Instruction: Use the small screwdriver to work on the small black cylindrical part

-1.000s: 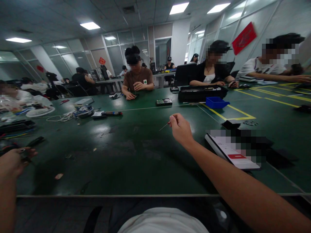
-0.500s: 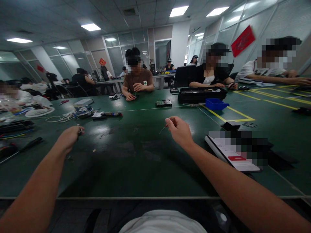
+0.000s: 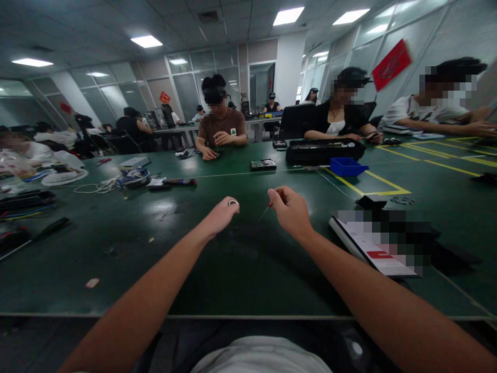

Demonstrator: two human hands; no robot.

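Pinched in my left hand (image 3: 221, 216) is a small silvery ring-shaped part (image 3: 233, 202), partly covered by the fingers. My right hand (image 3: 292, 210) is closed round a small screwdriver (image 3: 265, 212). Its thin shaft points down and to the left, and most of the handle is hidden in the fist, with a red bit showing. Both hands are held over the green table (image 3: 233, 274), close to each other but apart. The screwdriver's tip sits between them and does not touch the ring-shaped part.
Ahead lie a hard drive (image 3: 263, 164), a black tray (image 3: 324, 151) and a blue bin (image 3: 347, 167). A booklet (image 3: 373, 247) is by my right forearm. Cables (image 3: 134, 176) and a long screwdriver (image 3: 50, 230) lie left. Co-workers sit across the table.
My left hand has moved from the left side of the table to the right, near my right hand, uncovering a small pale scrap. My right hand has barely moved.
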